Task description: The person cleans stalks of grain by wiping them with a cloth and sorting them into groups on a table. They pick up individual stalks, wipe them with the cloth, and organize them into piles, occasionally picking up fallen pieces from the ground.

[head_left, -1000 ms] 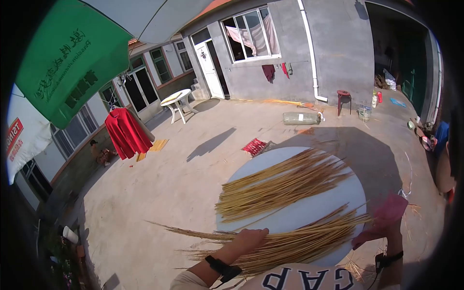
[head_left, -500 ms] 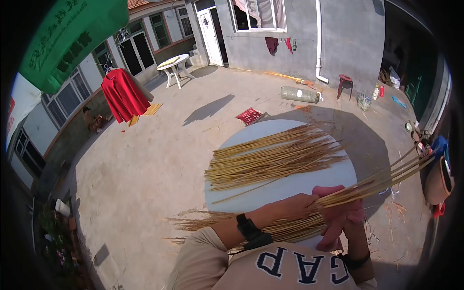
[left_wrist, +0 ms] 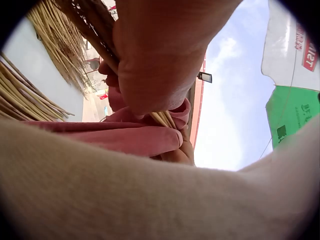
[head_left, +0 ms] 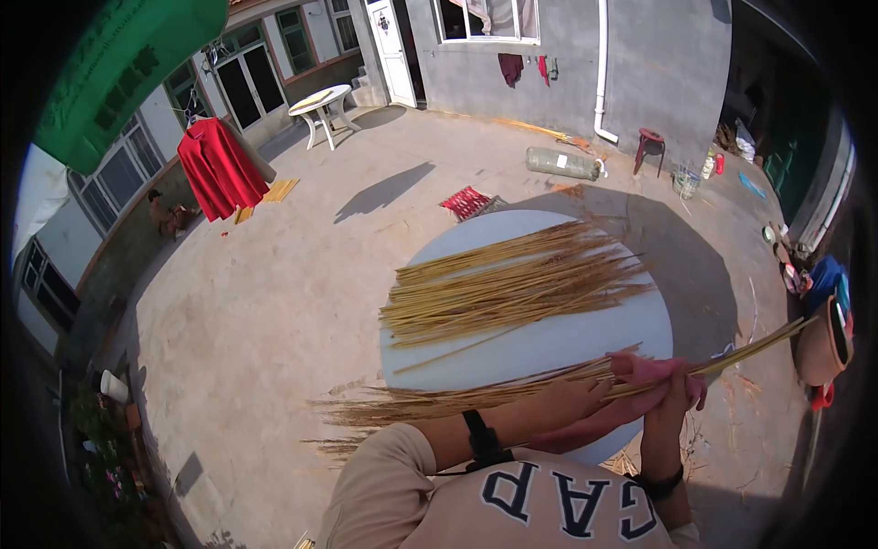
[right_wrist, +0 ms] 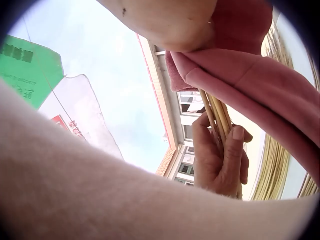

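Note:
My left hand grips a thin bunch of straw-coloured stalks, close beside my right hand. In the right wrist view, the left hand's thumb and fingers curl round the stalks. A pink cloth is wrapped over the bunch, and the right hand grips the stalks through it. One long end of the cloth hangs down below the hands. Bare stalk ends reach out past the right hand. Under the left forearm lies a pile of brushy-tipped stalks, partly hidden by the arm.
A round pale blue table stands before me, with spread stalks on its far half. Farther off are a white table, a dark red stool and a hanging red jacket. Buckets stand at the right.
The left hand has moved right from the near pile, bringing stalks to the right hand. The cloth now wraps them, and their fanned ends have drawn together. The head view has tilted down.

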`<state>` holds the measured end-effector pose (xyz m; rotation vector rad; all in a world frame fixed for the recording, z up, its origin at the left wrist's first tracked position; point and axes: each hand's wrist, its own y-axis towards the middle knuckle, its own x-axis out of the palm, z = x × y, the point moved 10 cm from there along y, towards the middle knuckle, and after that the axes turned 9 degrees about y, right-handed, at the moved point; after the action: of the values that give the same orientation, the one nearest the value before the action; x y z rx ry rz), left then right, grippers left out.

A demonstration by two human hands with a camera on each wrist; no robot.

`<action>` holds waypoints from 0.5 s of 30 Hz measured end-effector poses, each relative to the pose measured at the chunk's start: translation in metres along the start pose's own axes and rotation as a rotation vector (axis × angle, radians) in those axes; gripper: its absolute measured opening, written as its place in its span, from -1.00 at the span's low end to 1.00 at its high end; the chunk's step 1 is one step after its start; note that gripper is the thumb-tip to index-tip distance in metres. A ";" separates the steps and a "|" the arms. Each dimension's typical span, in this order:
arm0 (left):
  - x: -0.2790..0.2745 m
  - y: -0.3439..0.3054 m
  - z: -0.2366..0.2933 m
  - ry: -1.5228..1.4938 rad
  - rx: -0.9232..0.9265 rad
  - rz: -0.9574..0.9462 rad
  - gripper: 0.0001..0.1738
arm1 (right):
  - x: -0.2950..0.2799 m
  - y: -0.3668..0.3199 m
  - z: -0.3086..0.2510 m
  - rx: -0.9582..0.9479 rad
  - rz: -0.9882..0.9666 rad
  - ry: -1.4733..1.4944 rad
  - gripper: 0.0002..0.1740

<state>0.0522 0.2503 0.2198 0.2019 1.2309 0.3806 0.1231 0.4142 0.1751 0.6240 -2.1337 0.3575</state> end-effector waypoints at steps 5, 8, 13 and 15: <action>0.018 -0.009 -0.022 -0.355 -0.282 -0.161 -0.61 | -0.011 0.006 -0.010 -0.051 0.043 -0.096 -0.73; 0.012 -0.031 -0.021 -0.262 -0.260 -0.495 -0.65 | -0.015 0.024 -0.046 -0.064 0.083 -0.009 -0.74; 0.005 -0.094 -0.038 -0.165 -0.258 -0.557 -0.68 | -0.094 0.074 -0.131 -0.288 0.197 0.121 -0.73; 0.010 -0.124 -0.048 -0.116 -0.283 -0.578 -0.66 | -0.118 0.079 -0.159 -0.341 0.236 0.103 -0.75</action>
<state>0.0314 0.1375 0.1518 -0.3664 1.0521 0.0345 0.2448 0.5889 0.1714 0.1552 -2.1072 0.1420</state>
